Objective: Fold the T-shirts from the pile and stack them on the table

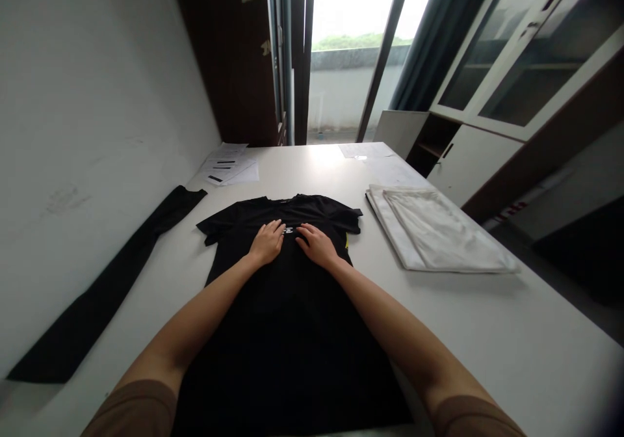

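Note:
A black short-sleeved T-shirt [292,333] lies spread flat on the white table [302,167], its collar toward the far end. My left hand [268,242] rests palm down on the chest of the shirt, fingers stretched out. Just to the right, my right hand [316,244] lies flat on the same part, also with fingers extended. Between the two hands shows a small white print [288,230], partly covered by fingers. A bit of yellow [347,240] is visible at the shirt's right side, under the sleeve.
Folded white cloth [433,232] lies on the table to the right. Along the left wall stretches a long black piece of fabric [112,287]. Paper sheets [244,169] lie at the far left corner, more papers [370,151] at the far right. White cabinets [480,157] stand beyond the right edge.

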Tool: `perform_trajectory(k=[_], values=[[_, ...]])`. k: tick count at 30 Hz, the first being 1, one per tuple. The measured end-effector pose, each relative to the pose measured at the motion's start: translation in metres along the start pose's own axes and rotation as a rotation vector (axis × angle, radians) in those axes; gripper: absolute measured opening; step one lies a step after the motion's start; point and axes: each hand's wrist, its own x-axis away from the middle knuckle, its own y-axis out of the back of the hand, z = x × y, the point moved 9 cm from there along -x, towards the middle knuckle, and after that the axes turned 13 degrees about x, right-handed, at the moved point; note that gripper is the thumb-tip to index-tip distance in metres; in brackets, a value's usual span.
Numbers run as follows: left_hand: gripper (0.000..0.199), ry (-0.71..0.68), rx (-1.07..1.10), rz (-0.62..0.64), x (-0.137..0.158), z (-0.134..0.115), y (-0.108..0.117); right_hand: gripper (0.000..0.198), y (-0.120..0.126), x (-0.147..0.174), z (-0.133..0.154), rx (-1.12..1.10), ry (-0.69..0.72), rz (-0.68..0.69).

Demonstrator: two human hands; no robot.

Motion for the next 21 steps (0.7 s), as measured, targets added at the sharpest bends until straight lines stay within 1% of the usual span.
perform_trajectory(k=[3,5,7,14,18,21], values=[[0.052,0.009,0.003,0.098,-0.014,0.008,-0.014,0.04,-0.003,0.002,0.009,-0.022,0.093,0.036],[0.054,-0.001,0.006,0.162,-0.02,0.014,-0.022,0.038,-0.005,0.003,0.013,-0.007,0.12,0.059],[0.056,-0.019,0.009,0.198,-0.023,0.019,-0.024,0.039,-0.007,0.004,0.016,0.005,0.13,0.068],[0.062,-0.032,0.018,0.212,-0.023,0.032,-0.02,0.046,-0.014,0.005,0.024,-0.006,0.132,0.117],[0.065,-0.065,0.026,0.269,-0.03,0.036,-0.02,0.05,-0.021,0.0,0.028,-0.01,0.134,0.151],[0.062,-0.061,0.044,0.278,-0.038,0.044,-0.018,0.052,-0.025,-0.002,0.029,0.011,0.133,0.169]])
